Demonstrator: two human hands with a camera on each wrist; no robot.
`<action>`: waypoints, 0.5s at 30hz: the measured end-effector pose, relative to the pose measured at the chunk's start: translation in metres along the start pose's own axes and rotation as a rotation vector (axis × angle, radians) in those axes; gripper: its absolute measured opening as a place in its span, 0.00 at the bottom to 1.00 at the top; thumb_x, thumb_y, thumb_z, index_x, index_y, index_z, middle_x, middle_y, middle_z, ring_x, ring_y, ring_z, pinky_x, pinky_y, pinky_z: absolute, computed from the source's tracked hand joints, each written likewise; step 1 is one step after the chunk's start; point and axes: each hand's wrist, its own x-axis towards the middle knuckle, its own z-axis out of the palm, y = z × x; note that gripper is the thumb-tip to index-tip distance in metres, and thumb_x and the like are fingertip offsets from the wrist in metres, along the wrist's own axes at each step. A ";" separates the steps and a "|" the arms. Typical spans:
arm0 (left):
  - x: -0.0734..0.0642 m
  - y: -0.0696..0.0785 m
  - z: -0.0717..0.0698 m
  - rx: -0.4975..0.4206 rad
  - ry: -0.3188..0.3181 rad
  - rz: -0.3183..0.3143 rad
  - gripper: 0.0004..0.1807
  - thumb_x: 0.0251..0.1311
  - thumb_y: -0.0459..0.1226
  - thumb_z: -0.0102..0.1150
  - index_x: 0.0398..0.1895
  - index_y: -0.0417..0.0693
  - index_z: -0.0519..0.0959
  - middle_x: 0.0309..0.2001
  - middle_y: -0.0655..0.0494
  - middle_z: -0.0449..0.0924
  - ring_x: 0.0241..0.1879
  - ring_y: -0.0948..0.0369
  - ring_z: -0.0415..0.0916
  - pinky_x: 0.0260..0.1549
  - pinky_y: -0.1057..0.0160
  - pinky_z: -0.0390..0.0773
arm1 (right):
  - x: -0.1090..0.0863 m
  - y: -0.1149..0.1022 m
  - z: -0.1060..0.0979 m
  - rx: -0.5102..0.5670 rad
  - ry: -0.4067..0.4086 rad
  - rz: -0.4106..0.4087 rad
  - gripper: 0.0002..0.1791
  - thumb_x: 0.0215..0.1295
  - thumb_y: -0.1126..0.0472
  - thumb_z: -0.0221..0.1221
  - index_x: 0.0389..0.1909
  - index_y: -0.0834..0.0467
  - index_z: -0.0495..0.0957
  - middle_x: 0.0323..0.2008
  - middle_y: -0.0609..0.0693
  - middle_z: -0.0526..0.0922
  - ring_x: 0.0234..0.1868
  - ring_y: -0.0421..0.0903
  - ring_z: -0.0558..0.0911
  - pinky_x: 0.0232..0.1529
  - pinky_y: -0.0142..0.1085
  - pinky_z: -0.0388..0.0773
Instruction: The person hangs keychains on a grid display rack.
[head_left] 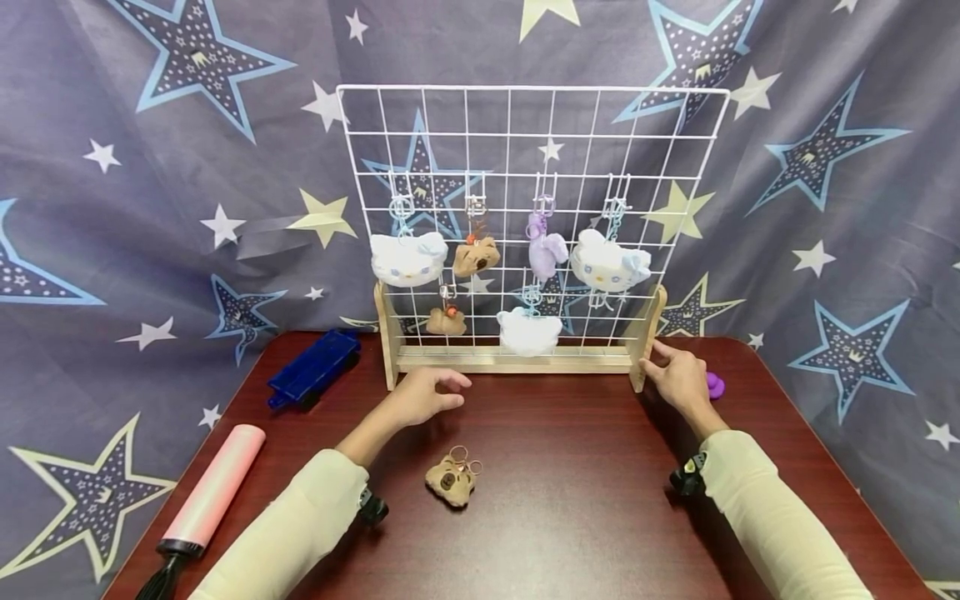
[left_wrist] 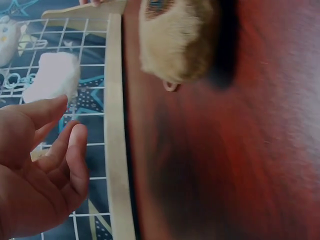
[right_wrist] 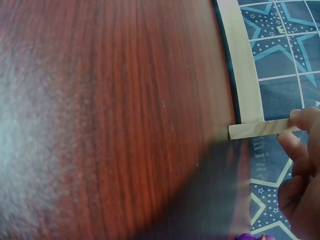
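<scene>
A white wire grid rack (head_left: 525,134) stands on wooden legs at the back of the table. My right hand (head_left: 681,385) pinches its right wooden leg (right_wrist: 270,128) between thumb and finger. Near the front bar (head_left: 517,364), on the left side, my left hand (head_left: 422,397) holds nothing, its fingers loosely bent. A brown bear-face plush keychain (head_left: 450,482) with metal rings lies on the table below it. White cat-face plush keychains (head_left: 408,260), brown ones (head_left: 476,257) and a purple one (head_left: 547,254) hang from hooks on the grid.
On the left of the table are a dark blue plastic tray (head_left: 315,367) and a pink hand pump (head_left: 215,483). A purple object (head_left: 715,385) is partly hidden behind my right hand. A star-patterned cloth (head_left: 247,208) hangs behind the table.
</scene>
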 end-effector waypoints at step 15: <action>-0.021 -0.017 0.012 -0.001 -0.190 -0.054 0.14 0.60 0.32 0.68 0.50 0.47 0.87 0.43 0.51 0.89 0.27 0.60 0.83 0.25 0.68 0.77 | 0.000 0.001 0.000 -0.006 0.004 -0.012 0.28 0.63 0.53 0.67 0.64 0.54 0.79 0.22 0.57 0.88 0.49 0.77 0.81 0.48 0.63 0.76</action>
